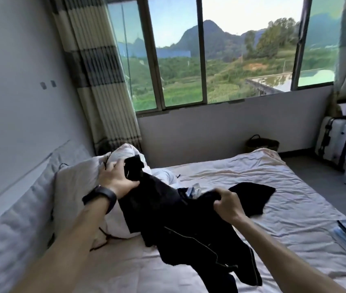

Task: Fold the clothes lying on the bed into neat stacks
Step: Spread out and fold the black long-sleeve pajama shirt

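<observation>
— Black garment (168,212): who is holding it?

— Both hands are. The left hand (117,178) is reaching forward with its back turned up, fingers and thumb curling round one end of the cloth. The right hand (228,205) is staying nearer the person, knuckles up, fingers bunching a fold.

— Where is the garment hanging?

— It is stretching between the two hands and drooping below them, its lower ends trailing onto the bed (284,176).

— Is anything sitting on the arms?

— A dark band (102,197) is wrapping the left wrist.

— What is crowding the hands?

— A pale pillow (77,180) is lying just left of the left hand. White bedding (125,153) is bulging up right beyond that hand, and the garment is covering part of it. Just beyond the right hand a black piece (254,195) is lying flat on the sheet; I cannot tell whether it is joining the held cloth. Between the hands something small, white and blue (195,190), is peeking over the garment's edge.

— And further off?

— Well beyond the right hand a basket (263,143) and a suitcase (332,142) are standing on the floor.
</observation>
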### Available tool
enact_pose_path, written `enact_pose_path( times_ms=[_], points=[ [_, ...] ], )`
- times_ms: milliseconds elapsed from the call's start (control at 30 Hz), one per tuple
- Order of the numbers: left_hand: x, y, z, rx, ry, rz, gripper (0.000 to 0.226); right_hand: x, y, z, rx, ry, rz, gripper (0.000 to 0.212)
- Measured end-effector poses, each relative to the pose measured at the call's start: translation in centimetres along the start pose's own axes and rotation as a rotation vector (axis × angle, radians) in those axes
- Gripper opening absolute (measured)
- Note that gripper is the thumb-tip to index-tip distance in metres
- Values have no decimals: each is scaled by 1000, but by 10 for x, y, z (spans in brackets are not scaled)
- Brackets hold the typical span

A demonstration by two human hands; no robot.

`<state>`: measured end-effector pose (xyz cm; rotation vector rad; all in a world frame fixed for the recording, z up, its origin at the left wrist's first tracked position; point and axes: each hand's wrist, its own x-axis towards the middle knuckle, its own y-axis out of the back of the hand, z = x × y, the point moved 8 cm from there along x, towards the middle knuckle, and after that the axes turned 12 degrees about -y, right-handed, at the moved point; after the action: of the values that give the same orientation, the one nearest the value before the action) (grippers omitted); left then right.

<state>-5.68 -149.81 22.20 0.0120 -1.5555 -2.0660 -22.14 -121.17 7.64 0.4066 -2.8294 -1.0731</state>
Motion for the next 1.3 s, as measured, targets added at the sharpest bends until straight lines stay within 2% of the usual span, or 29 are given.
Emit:
enact_pose_path(
  times_ms=[33,67,167,233,300,400,467,533,567,600,633,700,767,800,900,1033,1133,1233,1300],
  points=[
    [-6,-13,-6,66,6,-107,106,0,7,-29,3,63,7,41],
    [-11,-29,-2,34,-23,-196,113,-4,12,-58,-4,138,5,42],
    [-16,-59,58,-175,-232,-310,105,-20,16,-136,-70,347,-22,39],
    [-8,-64,89,-170,-278,-264,73,-26,21,-167,-67,407,-36,36],
    [5,-53,103,-130,-287,-135,42,-27,32,-180,5,436,-23,35],
    [22,-40,103,-200,-316,0,42,-16,57,-151,295,376,15,36],
    [28,-30,99,-355,-322,63,40,-9,63,-109,328,307,14,59],
    [34,-20,98,-603,-324,89,32,-2,44,-62,249,204,-171,103],
    [35,-14,101,-738,-336,102,21,-3,31,-44,208,144,-293,116],
    [37,-8,102,-840,-356,105,13,-5,17,-32,192,87,-408,117],
    [40,-2,102,-863,-369,118,15,-9,6,-28,209,54,-498,107],
    [41,13,101,-858,-381,138,18,-15,-10,-37,207,52,-589,69],
    [47,18,88,-887,-363,135,23,-9,-17,-51,113,75,-521,22],
    [49,20,79,-880,-342,139,24,-3,-14,-59,86,90,-455,12],
    [53,25,36,-672,-275,169,28,17,25,-94,122,146,-208,23],
    [48,25,1,-442,-269,142,51,26,98,-148,175,240,76,15],
    [41,15,19,-157,-290,8,70,20,116,-195,122,319,106,19],
    [36,7,67,-406,-300,-36,94,9,106,-235,43,398,51,17],
    [38,7,100,-397,-319,4,92,4,96,-251,17,430,23,16]
  ],
)
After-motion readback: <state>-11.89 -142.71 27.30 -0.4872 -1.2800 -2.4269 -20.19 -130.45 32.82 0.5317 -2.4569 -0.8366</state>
